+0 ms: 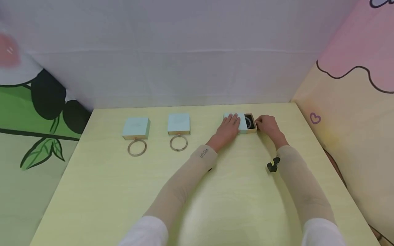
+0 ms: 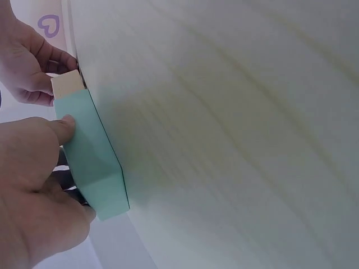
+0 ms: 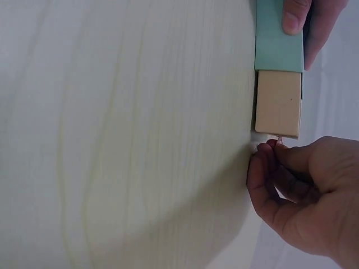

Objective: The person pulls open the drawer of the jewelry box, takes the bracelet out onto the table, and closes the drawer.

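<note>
A pale mint drawer box (image 1: 242, 123) lies at the back right of the table, its tan inner drawer (image 1: 254, 131) slid partway out to the right. Part of a pale ring shows against the drawer's dark lining. Over the mint sleeve lies my left hand (image 1: 227, 130); its thumb (image 2: 66, 128) presses the near side while the fingers reach across the top. At the drawer's outer end, my right hand (image 1: 268, 125) pinches a small pull tab (image 3: 280, 140) between thumb and fingertips. The left hand covers much of the lid.
Two more mint boxes, one at the left (image 1: 136, 128) and one nearer the middle (image 1: 179, 124), stand along the back. In front of each lies a bangle, the left bangle (image 1: 136, 155) and the middle bangle (image 1: 178, 150). Fabric walls border the table (image 1: 234, 201).
</note>
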`<state>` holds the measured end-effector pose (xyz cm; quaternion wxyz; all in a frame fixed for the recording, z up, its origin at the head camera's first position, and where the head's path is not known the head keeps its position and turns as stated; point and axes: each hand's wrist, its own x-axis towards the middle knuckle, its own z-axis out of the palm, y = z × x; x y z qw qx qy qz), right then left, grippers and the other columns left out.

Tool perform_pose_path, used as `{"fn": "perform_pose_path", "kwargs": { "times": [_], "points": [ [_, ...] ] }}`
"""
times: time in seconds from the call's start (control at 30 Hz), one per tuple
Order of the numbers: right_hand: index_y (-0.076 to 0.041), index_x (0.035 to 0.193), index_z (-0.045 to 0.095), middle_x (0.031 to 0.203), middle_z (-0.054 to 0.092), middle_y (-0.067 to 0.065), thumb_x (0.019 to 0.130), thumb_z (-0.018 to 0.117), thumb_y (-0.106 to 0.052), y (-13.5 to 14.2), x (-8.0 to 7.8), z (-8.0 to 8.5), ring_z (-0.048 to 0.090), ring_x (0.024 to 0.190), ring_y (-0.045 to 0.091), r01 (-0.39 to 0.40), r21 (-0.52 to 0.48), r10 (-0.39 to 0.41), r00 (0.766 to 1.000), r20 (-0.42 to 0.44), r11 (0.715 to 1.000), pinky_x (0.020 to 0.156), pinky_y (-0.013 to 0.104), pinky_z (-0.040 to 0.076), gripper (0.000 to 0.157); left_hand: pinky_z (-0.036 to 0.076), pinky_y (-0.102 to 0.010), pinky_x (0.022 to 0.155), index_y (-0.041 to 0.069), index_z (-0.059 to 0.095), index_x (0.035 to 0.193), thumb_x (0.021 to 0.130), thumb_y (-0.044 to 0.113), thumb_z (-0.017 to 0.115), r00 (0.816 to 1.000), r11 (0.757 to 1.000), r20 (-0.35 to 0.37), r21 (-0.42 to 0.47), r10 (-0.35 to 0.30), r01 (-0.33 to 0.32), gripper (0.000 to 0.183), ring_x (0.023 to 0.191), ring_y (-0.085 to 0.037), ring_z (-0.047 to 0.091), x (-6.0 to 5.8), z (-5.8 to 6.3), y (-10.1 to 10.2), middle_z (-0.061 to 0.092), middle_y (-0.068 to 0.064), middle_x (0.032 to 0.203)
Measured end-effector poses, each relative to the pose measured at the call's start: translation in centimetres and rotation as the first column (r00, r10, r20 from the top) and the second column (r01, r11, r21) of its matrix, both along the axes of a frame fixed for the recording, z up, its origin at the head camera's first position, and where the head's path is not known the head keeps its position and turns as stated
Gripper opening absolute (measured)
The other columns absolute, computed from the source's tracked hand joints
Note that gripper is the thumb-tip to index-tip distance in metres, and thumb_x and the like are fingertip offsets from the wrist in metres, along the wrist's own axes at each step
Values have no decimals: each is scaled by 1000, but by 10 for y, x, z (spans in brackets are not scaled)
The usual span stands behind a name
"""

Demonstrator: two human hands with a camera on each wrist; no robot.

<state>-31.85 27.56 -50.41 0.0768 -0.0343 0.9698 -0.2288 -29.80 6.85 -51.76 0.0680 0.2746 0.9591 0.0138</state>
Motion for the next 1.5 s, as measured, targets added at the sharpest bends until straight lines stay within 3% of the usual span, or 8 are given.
{"fn": "perform_pose_path", "kwargs": {
  "times": [0.13,0.3,0.57,0.8,1.13,1.27,1.37,1.5],
  "points": [
    [10,118,67,96,71,24,106,47,-12,7,0,-1,62,85,33,45,29,-44,999,-27,999,76,45,52,31,11,-41,127,4,18,162,112,34,34,1000,1000,-12,1,-10,10,61,157,-30,9,0,1,1,11,-14,170],
    [11,120,65,112,68,29,106,46,-10,11,1,0,63,93,39,73,51,-71,997,-39,996,79,49,55,32,15,-42,126,3,20,162,112,34,33,998,999,-48,-26,-33,32,60,156,-31,13,1,1,4,14,-16,169],
    [13,122,63,121,64,32,104,43,-6,19,4,-1,63,106,46,134,87,-132,991,-39,987,88,56,54,33,14,-41,126,4,19,162,112,33,33,1000,999,-17,-36,-12,11,60,157,-31,11,3,3,6,12,-15,170],
    [13,124,62,121,63,33,105,43,-5,20,-1,-1,61,107,48,59,68,-55,997,-54,996,89,57,53,32,12,-41,127,5,19,162,112,32,35,1000,999,-5,-31,21,-22,60,157,-31,10,1,5,-1,11,-15,170],
    [11,128,60,124,62,32,105,40,-4,24,-2,0,60,104,46,45,96,-43,999,-16,994,85,54,53,35,12,-42,127,4,18,162,112,31,35,1000,1000,18,-1,3,-3,60,157,-31,9,-1,1,3,10,-15,170],
    [11,135,55,126,61,33,103,40,-4,23,-2,7,60,104,48,24,99,-19,999,-45,995,82,55,53,38,13,-42,127,4,19,162,112,31,35,1000,1000,3,-14,0,0,59,157,-31,9,0,1,4,11,-15,170],
    [11,137,53,127,59,35,104,44,-7,16,-2,14,59,107,48,-32,81,38,997,-71,996,85,57,52,39,13,-42,127,4,19,162,112,31,35,1000,1000,0,-18,-5,5,59,157,-32,10,0,2,4,11,-15,170],
    [9,138,54,130,58,33,102,53,-11,2,-3,25,58,113,47,-170,86,176,983,-59,982,93,59,49,41,12,-42,127,4,18,162,112,31,34,1000,1000,2,-20,-3,3,59,157,-32,10,1,4,4,10,-15,170]
  ]
}}
